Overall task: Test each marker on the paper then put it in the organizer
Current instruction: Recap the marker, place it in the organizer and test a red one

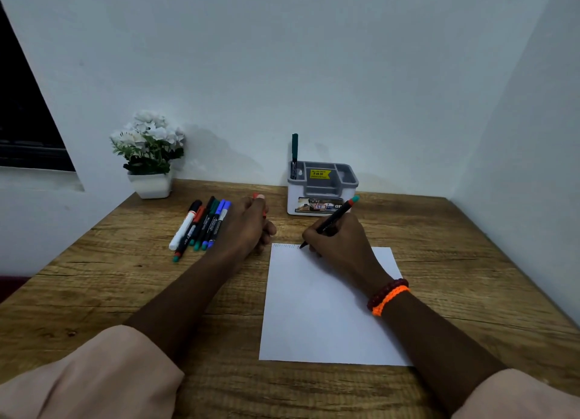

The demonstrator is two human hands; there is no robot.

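The black marker [333, 220] slants with its nib down at 8 o'clock on the paper's [326, 312] top edge and its teal end up at 2 o'clock, pinched by the right hand [340, 246]. At 12 o'clock stands the organizer [323, 188] holding one green marker [294, 150]; at 9 o'clock the left hand [248, 225] curls around a red cap [259, 196], beside the spare markers [202, 225].

Six loose markers [201, 225], two hands, one paper [317, 312], one organizer [323, 188], one plant [149, 155]

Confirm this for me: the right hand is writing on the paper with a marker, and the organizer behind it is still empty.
Not empty. The head view shows one green-capped marker standing in the organizer's left compartment. The rest holds: the right hand writes on the paper.
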